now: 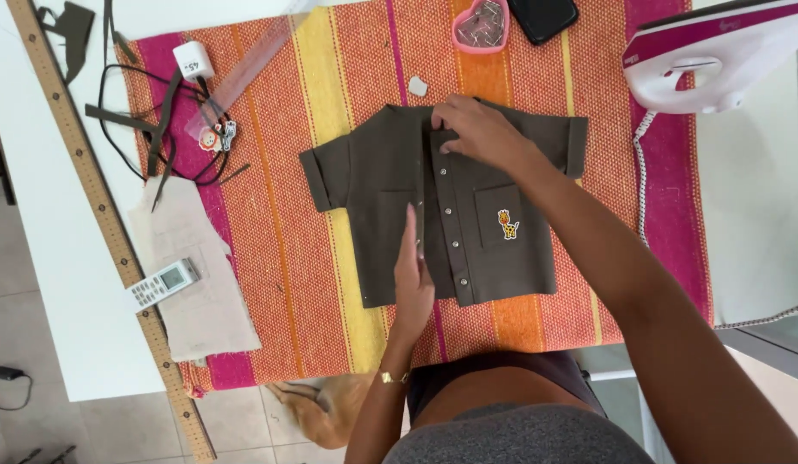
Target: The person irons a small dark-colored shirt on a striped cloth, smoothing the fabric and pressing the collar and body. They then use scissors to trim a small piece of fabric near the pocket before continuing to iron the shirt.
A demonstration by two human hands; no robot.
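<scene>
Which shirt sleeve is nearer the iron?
The sleeve at the picture's right edge of the small brown shirt, closest to the iron; the other sleeve points toward the ruler.

Screens and labels on the worktop

A white remote (163, 283) with a small grey screen lies at the left by the ruler; a black phone (543, 17), screen dark, sits at the top edge; a white tag (193, 60) lies upper left.

We only see part of the iron (717, 60) and black phone (543, 17), both cropped; right hand (478, 133) hides the shirt collar.
</scene>
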